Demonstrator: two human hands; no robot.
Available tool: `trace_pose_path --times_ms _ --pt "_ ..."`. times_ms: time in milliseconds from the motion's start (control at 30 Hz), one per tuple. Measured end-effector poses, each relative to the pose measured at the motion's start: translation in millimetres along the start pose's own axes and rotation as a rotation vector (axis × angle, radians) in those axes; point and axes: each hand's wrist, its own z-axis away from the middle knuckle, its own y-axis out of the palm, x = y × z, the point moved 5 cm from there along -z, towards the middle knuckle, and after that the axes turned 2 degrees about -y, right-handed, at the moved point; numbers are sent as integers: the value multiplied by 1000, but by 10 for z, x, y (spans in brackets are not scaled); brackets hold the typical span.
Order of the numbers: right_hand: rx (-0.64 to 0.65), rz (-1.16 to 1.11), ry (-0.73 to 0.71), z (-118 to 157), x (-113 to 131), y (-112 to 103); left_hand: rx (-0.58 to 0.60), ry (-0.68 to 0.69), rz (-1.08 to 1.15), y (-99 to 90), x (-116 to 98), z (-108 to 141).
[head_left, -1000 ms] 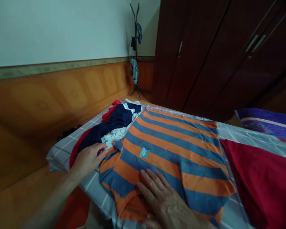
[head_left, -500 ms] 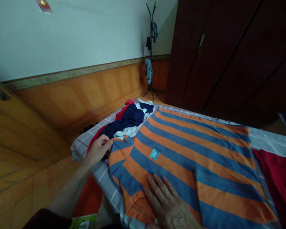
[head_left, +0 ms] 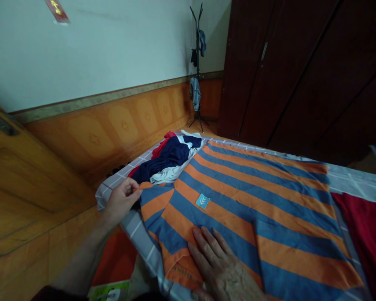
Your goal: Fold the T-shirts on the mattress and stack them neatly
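An orange and blue-grey striped shirt lies spread on the bed, a small light-blue patch on its front. My left hand pinches the orange edge of the shirt at its far left corner, thumb and fingertips together. Flat on the near part of the shirt rests my right hand, its fingers stretched out and slightly apart, just right of some dark lettering near the collar. Part of the right thumb is hidden at the bottom of the view.
Crumpled navy, white and red clothes lie beyond the shirt. A dark red cloth is at the right on the checked bedsheet. A coat stand stands in the corner beside a dark wardrobe. A wooden door is at left.
My left hand has moved a little to the left, drawing the pinched edge of the shirt outward and flatter. My right hand stays flat in nearly the same place.
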Motion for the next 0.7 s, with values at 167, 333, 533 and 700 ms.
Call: trace_pose_path --times_ms 167,333,533,700 --pt "5 -63 1 44 -3 187 48 -316 149 42 461 55" --pt "8 -147 91 46 -8 60 79 -345 284 81 359 100" --pt "142 -232 58 47 0 197 152 -77 260 442 -402 98" --pt "199 -301 76 32 -23 231 590 194 93 1036 -956 431"
